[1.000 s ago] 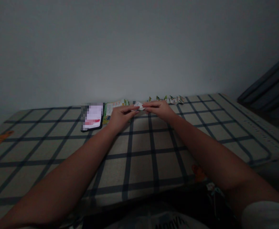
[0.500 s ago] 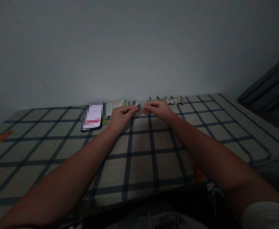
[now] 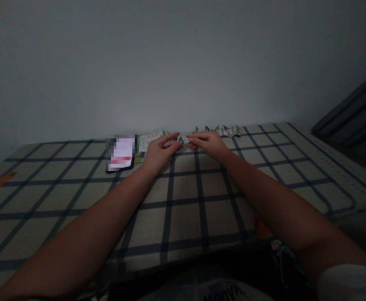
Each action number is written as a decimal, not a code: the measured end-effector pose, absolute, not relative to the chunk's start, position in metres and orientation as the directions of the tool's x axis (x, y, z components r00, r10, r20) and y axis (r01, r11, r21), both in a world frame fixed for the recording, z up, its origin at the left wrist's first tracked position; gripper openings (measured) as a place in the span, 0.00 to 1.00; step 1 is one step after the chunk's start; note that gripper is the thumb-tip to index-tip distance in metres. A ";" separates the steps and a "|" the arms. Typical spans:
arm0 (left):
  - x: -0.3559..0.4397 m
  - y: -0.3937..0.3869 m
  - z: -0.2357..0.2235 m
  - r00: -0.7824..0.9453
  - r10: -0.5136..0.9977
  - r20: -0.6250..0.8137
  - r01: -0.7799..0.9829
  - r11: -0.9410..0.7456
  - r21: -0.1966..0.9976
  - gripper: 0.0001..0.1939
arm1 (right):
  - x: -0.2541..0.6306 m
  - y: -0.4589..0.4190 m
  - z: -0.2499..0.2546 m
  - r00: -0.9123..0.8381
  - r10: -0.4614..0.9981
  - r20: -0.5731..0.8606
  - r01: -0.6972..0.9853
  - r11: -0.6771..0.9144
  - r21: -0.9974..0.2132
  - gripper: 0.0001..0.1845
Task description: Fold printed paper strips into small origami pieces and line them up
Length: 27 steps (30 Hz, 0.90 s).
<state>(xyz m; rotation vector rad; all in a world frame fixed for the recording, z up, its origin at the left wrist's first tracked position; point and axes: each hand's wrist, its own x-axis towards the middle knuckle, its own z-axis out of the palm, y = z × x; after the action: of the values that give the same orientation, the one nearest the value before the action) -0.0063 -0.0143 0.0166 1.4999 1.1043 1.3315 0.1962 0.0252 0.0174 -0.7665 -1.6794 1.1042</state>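
Note:
Between my two hands is a small folded piece of printed paper (image 3: 184, 139), white with dark marks. My right hand (image 3: 208, 141) pinches its right end between thumb and fingertips. At the other end, my left hand (image 3: 161, 150) has its index finger raised apart from the thumb, around the paper's left tip. Whether those fingertips touch it is hard to see. Behind my right hand, a row of small crumpled or folded paper pieces (image 3: 230, 131), white and green, lies near the wall. A green and white printed sheet or packet (image 3: 148, 140) is partly hidden by my left hand.
A phone (image 3: 122, 152) with a lit, blurred screen lies left of the green sheet. Checked cloth (image 3: 186, 217) with dark lines covers the table, with orange printed figures on it. A plain wall (image 3: 183, 62) stands behind. Dark slanted material (image 3: 355, 108) is at far right.
My left index finger has lifted away from the thumb, widening the gap at the paper's left end. My right hand keeps its pinch and has barely shifted.

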 end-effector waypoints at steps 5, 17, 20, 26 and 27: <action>-0.009 -0.010 0.010 0.034 0.960 0.278 0.103 -0.280 0.954 0.26 | 0.198 0.030 0.015 -0.394 0.815 0.426 0.072 0.489 -0.869 0.20; -0.004 -0.011 0.010 0.134 0.979 0.151 0.035 -0.157 0.987 0.14 | 0.202 0.030 0.018 -0.477 0.756 0.448 0.123 0.562 -0.818 0.14; -0.004 -0.010 0.008 0.173 0.973 0.152 0.044 -0.161 0.986 0.14 | 0.206 0.029 0.025 -0.499 0.730 0.467 0.128 0.595 -0.793 0.12; -0.008 -0.009 0.005 0.174 0.967 0.184 0.127 -0.208 0.970 0.15 | 0.208 0.026 0.032 -0.557 0.707 0.435 0.187 0.617 -0.764 0.11; -0.008 -0.009 0.005 0.176 0.967 0.185 0.142 -0.211 0.967 0.16 | 0.208 0.026 0.031 -0.554 0.712 0.431 0.185 0.611 -0.770 0.11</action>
<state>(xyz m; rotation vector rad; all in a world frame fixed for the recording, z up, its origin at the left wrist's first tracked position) -0.0079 -0.0090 0.0053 1.5484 1.0994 1.1490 0.2076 0.0259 0.0315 -0.7043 -2.0699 0.8777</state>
